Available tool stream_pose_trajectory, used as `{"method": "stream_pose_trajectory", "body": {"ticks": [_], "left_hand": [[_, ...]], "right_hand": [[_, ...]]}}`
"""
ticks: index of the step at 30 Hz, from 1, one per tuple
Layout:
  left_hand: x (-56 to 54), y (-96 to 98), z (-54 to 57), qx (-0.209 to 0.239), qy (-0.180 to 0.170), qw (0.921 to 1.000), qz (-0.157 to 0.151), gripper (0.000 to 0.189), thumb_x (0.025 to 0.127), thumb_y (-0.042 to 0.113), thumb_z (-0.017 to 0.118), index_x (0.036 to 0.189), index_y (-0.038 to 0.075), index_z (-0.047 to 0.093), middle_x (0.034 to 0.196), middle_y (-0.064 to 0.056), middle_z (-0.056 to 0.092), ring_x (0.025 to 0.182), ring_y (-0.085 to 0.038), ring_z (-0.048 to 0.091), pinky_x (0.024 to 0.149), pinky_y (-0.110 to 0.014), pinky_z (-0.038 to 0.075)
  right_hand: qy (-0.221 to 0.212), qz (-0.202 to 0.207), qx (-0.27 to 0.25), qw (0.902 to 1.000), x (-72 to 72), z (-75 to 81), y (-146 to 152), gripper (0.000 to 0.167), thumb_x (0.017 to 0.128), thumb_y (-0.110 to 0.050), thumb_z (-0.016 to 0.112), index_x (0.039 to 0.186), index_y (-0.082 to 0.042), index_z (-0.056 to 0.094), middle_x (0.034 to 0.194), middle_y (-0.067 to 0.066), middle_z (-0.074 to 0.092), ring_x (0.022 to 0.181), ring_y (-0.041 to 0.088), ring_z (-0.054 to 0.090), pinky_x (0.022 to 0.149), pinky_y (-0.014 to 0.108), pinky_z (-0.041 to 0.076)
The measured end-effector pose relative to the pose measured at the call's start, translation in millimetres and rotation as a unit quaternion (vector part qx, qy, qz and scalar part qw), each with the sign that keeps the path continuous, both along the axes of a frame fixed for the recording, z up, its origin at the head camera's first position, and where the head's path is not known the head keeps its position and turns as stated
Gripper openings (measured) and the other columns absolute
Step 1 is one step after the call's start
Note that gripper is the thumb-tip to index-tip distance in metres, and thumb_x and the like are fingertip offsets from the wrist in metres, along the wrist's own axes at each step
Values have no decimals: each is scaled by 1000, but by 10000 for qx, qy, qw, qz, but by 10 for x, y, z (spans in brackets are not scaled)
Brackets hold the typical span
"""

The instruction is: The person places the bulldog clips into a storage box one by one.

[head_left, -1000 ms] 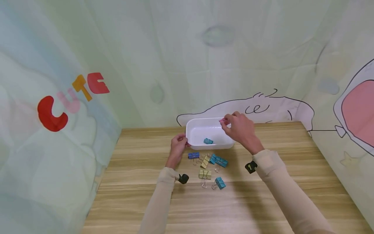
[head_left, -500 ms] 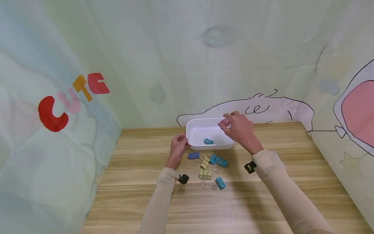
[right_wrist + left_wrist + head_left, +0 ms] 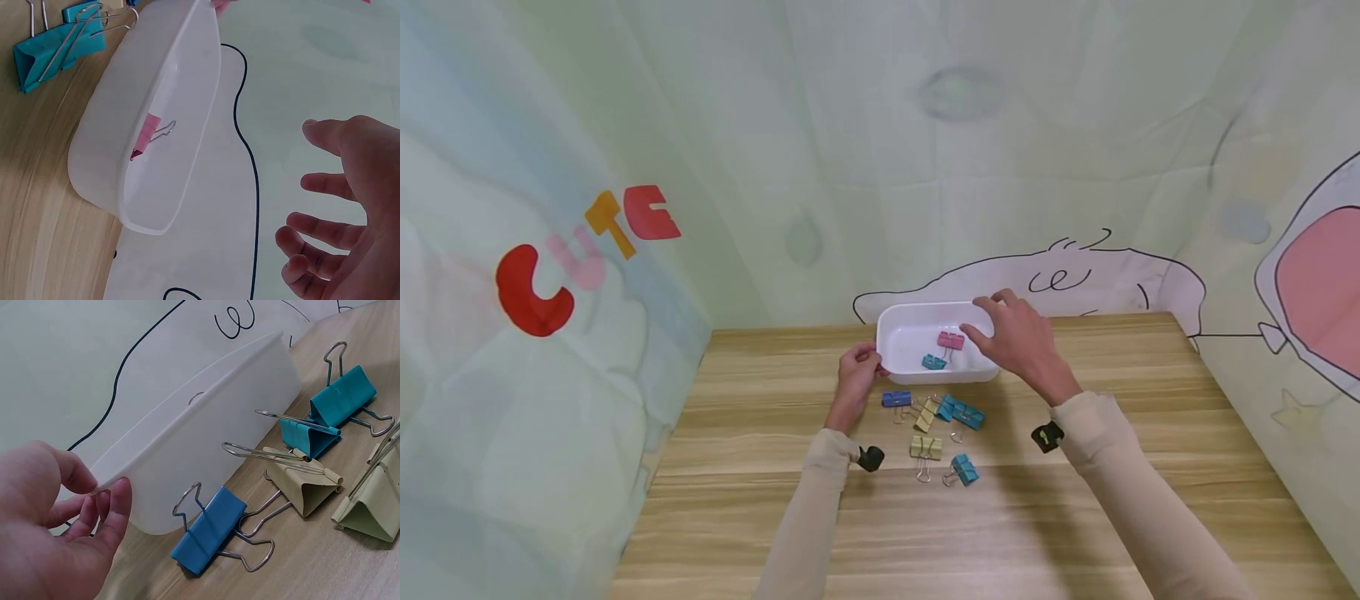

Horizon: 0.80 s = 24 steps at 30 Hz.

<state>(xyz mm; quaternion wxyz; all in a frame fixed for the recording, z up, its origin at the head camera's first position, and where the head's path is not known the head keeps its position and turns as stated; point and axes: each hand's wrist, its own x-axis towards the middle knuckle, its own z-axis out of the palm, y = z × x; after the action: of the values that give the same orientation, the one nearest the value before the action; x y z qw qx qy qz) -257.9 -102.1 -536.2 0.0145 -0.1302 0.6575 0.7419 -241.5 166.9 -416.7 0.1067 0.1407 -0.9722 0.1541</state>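
My left hand (image 3: 856,382) pinches the left end of a white plastic tub (image 3: 891,367); the left wrist view shows thumb and fingers (image 3: 115,506) at its rim. Over the tub's right end, my right hand (image 3: 1021,337) is spread, thumb and fingers apart with nothing between them. Inside the tub lie a pink binder clip (image 3: 951,340) and a teal binder clip (image 3: 934,362). In front of it on the table are a blue binder clip (image 3: 897,399), two yellowish ones, the nearer one (image 3: 926,447) with its wire handle toward me, and several teal clips (image 3: 966,469).
The wood-grain table (image 3: 760,500) carries everything. Right behind the tub hangs a printed cloth backdrop (image 3: 820,167), reaching down to the table's back edge. More cloth stands along the left and right sides.
The pink binder clip, held in my right fingers a second ago, has dropped into the tub beside the teal one. My right fingers have spread apart. The left hand has stayed put.
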Motion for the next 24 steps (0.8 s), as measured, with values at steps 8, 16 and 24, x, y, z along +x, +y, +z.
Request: {"method": "stream_pose_trajectory", "body": {"ticks": [8,16,24], "left_hand": [[4,-4,3,77,-6,10000,23,35,97,-5,54,132,-14,56,119,-30,58,89,-29,64,82,-34,63],[16,-1,30,93,-23,9999,66,35,98,-5,54,132,-14,56,121,-30,57,90,-29,63,75,-26,61],[19,15,23,144,14,9999,45,36,97,-5,54,132,-14,55,118,-29,58,87,-27,63,74,-25,61]], "right_hand": [[21,138,128,9998,109,-117,19,56,96,-48,69,136,-9,68,131,23,63,91,38,67,55,41,59],[-193,266,113,9994,254,-315,4,54,96,-47,71,134,-9,68,129,22,64,104,38,66,64,50,64],[-203,506,114,9984,448,-539,-51,53,95,-44,74,134,-9,68,126,20,65,98,37,68,64,50,64]]}}
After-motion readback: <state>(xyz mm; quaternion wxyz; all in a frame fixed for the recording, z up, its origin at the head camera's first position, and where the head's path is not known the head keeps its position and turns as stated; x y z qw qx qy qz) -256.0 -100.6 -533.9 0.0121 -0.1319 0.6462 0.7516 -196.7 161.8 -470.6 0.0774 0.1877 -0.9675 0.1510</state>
